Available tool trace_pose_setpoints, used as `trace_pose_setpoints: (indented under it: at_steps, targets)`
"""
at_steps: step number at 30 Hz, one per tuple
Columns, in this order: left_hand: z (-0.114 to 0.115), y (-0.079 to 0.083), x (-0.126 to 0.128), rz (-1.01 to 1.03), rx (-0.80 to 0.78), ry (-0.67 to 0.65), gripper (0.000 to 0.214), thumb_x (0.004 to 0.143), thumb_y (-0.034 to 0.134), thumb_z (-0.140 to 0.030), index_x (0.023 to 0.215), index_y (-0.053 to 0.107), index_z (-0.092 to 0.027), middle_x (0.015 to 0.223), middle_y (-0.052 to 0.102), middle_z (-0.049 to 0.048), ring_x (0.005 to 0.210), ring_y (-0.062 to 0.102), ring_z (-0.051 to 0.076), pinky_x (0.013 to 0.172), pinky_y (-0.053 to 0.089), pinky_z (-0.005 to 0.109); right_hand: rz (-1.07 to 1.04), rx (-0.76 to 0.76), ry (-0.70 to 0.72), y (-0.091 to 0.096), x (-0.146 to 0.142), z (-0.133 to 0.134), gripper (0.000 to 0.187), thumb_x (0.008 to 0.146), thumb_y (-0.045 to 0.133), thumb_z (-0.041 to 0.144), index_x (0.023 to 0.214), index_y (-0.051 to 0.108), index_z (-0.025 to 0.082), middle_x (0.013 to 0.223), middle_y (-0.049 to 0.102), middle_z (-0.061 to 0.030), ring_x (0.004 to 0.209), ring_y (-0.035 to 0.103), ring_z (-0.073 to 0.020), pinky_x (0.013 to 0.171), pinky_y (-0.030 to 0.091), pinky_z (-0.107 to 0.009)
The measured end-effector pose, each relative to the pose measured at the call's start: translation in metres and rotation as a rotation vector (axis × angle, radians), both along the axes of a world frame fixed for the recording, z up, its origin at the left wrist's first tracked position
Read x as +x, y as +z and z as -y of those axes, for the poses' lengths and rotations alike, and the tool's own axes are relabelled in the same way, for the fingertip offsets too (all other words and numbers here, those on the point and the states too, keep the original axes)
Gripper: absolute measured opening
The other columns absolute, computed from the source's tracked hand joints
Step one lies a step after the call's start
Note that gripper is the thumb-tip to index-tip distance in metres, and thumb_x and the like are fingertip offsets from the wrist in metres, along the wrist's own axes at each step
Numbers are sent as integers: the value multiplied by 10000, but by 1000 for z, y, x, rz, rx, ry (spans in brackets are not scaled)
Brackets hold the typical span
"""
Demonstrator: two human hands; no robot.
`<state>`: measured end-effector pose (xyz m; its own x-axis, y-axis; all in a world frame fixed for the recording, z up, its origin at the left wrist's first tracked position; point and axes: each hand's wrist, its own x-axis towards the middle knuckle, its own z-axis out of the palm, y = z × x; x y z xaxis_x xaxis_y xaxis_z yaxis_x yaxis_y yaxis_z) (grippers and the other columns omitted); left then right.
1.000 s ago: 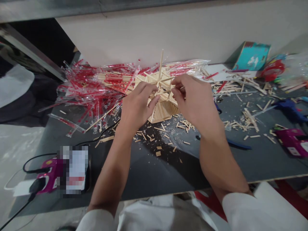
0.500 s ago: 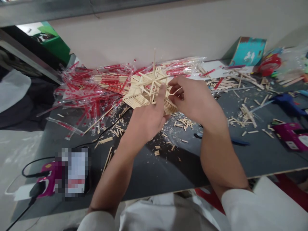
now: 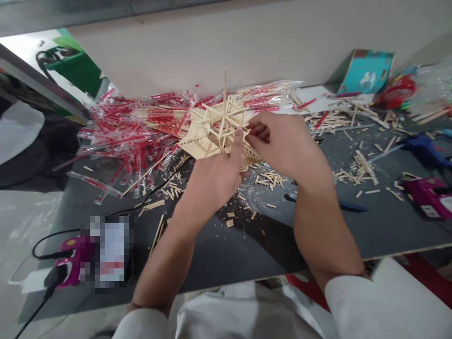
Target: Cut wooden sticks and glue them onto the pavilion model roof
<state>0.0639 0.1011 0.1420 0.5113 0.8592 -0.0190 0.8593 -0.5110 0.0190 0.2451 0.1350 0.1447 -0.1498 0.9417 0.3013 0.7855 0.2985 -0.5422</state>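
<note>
A star-like structure of thin wooden sticks (image 3: 201, 141) sits in front of me, with ribbed panels around an open frame and one stick standing upright from its peak. At its front edge is my left hand (image 3: 217, 181), index finger stretched up against the frame, the thumb and other fingers closed at the rim. My right hand (image 3: 282, 141) is at the right side, fingers curled and pinched together against the sticks. Whatever lies between those right fingertips is too small to make out.
Red-and-clear plastic wrappers (image 3: 123, 136) pile up at the left. Cut stick pieces (image 3: 270, 179) litter the dark table (image 3: 247, 259). A blue glue gun (image 3: 423, 148) and a magenta power block (image 3: 429, 197) are right; a blurred phone (image 3: 112, 249) is front left. A teal box (image 3: 367, 70) leans behind.
Both hands stay almost in place on the stick structure. The right fingertips have shifted slightly left, and the view has moved a little.
</note>
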Motion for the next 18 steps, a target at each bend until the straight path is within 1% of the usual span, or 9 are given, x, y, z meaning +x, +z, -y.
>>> trace_pose_setpoints:
  at_steps: [3, 6, 8, 10, 12, 15, 18]
  targets:
    - [2, 2, 2, -31, 3, 2, 837, 1063, 484, -406, 1693, 37, -84, 982, 758, 139, 873, 723, 240, 737, 520, 294, -16, -7, -3, 0, -1, 0, 147, 880, 657, 200, 997, 745, 206, 901, 775, -65, 851, 727, -253, 844, 561, -422]
    - [5, 4, 6, -59, 12, 25, 821, 1064, 501, -389, 1692, 72, -83, 982, 757, 145, 863, 727, 237, 736, 525, 297, -34, -2, -1, -1, -1, 1, 172, 893, 643, 201, 1027, 751, 208, 940, 784, -67, 873, 731, -249, 840, 577, -414]
    - [7, 5, 8, -70, 26, 37, 780, 1060, 517, -348, 1685, 136, -80, 993, 757, 149, 866, 730, 235, 730, 526, 297, -36, -6, -1, -1, -1, 1, 187, 898, 637, 199, 1044, 754, 210, 955, 786, -63, 887, 734, -245, 854, 583, -413]
    - [10, 7, 10, -78, 33, 18, 683, 1057, 518, -296, 1654, 262, -82, 1020, 757, 152, 899, 731, 240, 724, 528, 300, -31, -11, -7, -1, -1, 1, 206, 893, 638, 189, 1061, 755, 207, 964, 786, -61, 903, 736, -243, 876, 584, -417]
    - [13, 10, 9, -79, 33, -24, 584, 1053, 514, -249, 1597, 375, -89, 1037, 756, 147, 935, 728, 246, 721, 527, 305, -30, -18, -14, 0, -1, 2, 226, 883, 644, 177, 1079, 753, 199, 961, 784, -60, 914, 737, -241, 898, 582, -420]
    - [15, 12, 5, -61, 45, -71, 471, 1031, 518, -184, 1492, 482, -95, 1016, 752, 127, 941, 721, 246, 709, 516, 306, -42, -26, -22, 1, -1, 2, 243, 879, 643, 174, 1097, 747, 193, 955, 780, -60, 914, 738, -234, 916, 581, -421]
    - [14, 12, -2, -15, 41, -122, 272, 1019, 510, -179, 1260, 617, -115, 987, 742, 112, 922, 714, 259, 682, 504, 319, -53, -9, -17, 3, -1, 4, 248, 877, 642, 181, 1105, 738, 195, 955, 778, -61, 908, 736, -235, 906, 580, -421]
